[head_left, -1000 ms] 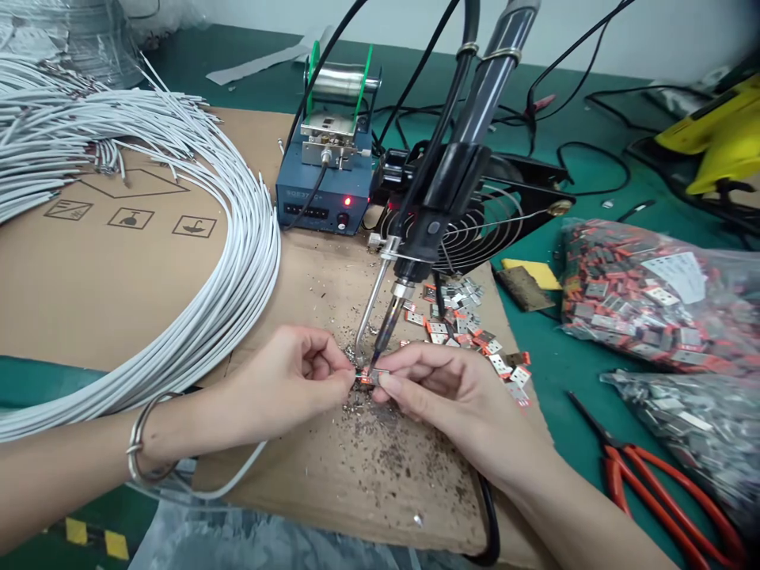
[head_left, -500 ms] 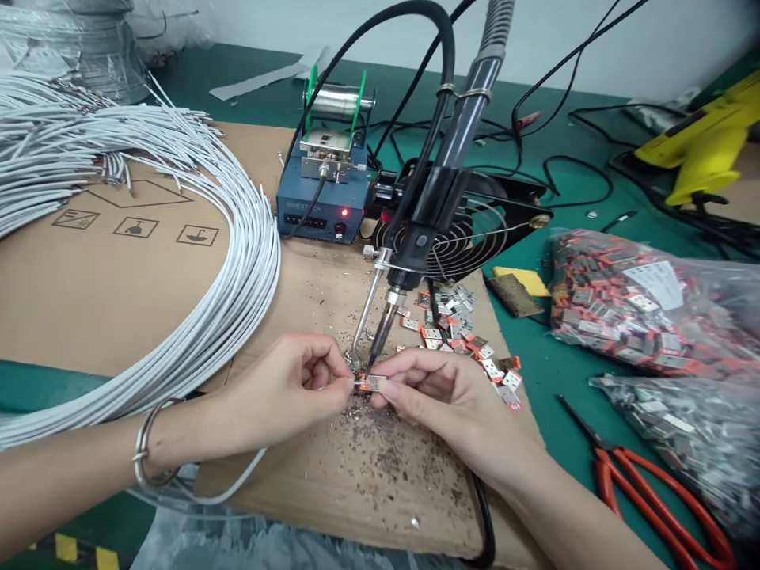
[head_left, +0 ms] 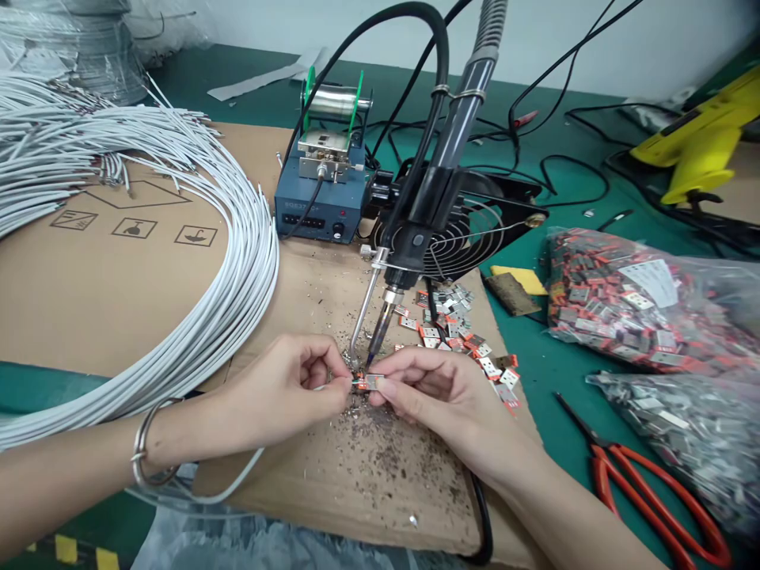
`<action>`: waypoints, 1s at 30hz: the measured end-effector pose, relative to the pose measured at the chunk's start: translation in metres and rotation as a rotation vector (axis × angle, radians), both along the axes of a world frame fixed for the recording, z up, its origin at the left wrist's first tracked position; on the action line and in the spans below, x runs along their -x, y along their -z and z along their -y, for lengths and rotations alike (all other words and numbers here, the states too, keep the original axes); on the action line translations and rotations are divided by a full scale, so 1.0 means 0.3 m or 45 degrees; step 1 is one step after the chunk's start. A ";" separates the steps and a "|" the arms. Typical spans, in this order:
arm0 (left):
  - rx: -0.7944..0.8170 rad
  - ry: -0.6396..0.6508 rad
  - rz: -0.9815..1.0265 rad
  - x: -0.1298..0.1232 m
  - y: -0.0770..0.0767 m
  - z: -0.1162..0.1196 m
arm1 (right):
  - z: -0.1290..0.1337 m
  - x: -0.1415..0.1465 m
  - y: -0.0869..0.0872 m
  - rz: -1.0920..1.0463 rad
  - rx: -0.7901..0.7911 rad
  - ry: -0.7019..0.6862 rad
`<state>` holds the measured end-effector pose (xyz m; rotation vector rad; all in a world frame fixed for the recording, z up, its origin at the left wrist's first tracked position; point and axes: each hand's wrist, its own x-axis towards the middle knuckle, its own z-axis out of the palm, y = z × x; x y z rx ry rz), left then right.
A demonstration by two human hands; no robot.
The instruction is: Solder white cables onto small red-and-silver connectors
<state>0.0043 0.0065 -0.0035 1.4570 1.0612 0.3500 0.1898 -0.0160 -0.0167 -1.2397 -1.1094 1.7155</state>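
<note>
Bench (head_left: 537,364), green, ran under everything; clock bearings taken from mid-view. Cardboard (head_left: 136,309) lay over it, printed with symbols at 9 o'clock and strewn with dark crumbs at 6. Coil of white cables (head_left: 252,237) rested on the cardboard at 9 o'clock, its many ends bunched toward 10. Clear bag (head_left: 623,317) of orange-and-metal connectors sat at 3. Soldering iron (head_left: 438,178) slanted down from 1 o'clock on its mount, tip toward 6. Black fan (head_left: 463,245) stood behind it at 2. Red-handled pliers (head_left: 601,448) lay at 4, points aimed inward. Blue unit (head_left: 321,206), carrying a solder spool, stood between 10 and 11.

Right hand (head_left: 442,396), at 5 o'clock, pinched the metal end of one connector between thumb and finger. Left hand (head_left: 297,380), at 8, had its fingers curled, thumb and finger pinching a thin wire at the orange end. Loose connectors (head_left: 490,367) were scattered at 4. Held connector (head_left: 374,382) was at 6 o'clock, between the hands, just below the iron's tip; contact could not be told.
</note>
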 end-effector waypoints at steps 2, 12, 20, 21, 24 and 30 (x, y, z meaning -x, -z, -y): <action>0.003 0.003 0.004 -0.002 0.002 -0.002 | 0.001 0.000 0.000 0.001 -0.007 0.001; 0.033 0.000 0.029 -0.002 -0.010 0.001 | 0.002 -0.004 -0.001 -0.005 0.010 -0.004; 0.036 0.011 0.004 -0.005 -0.008 0.003 | 0.001 -0.002 -0.004 0.011 0.007 0.001; 0.034 0.011 -0.006 -0.005 -0.007 0.001 | 0.000 -0.001 -0.004 0.019 0.009 0.004; 0.030 0.003 -0.011 -0.006 -0.007 -0.002 | 0.002 0.001 -0.005 0.029 0.004 0.005; 0.052 -0.004 0.020 -0.003 -0.015 0.003 | 0.002 -0.001 -0.005 0.025 -0.022 -0.007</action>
